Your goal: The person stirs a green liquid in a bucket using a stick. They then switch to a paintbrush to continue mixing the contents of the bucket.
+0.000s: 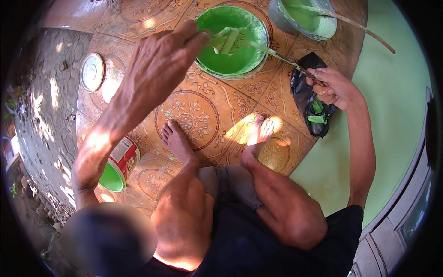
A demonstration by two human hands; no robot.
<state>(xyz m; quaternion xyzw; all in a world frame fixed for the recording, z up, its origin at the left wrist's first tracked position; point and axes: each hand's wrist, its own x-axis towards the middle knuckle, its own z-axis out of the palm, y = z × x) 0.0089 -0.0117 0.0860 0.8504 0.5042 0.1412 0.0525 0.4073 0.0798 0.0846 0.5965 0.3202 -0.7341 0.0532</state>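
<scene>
My left hand (159, 62) is closed round the handle of a paintbrush (229, 42), whose pale bristles are coated with green paint. It holds the brush over a round bucket (220, 16) with bright green paint inside. In my right hand (336, 87) is a thin stick (287, 60), gripped near its lower end. The stick slants up to the left across the bucket's rim, and its green-smeared far end meets or nearly meets the brush; exact contact is unclear.
A grey bucket (280, 19) of green paint holds another stick (364, 30). Below my right hand lies a black plastic bag (302, 99). A white lid (92, 72) and a tilted red-and-white paint can (124, 157) are at left. The green wall (387, 120) borders the tiled floor (217, 104).
</scene>
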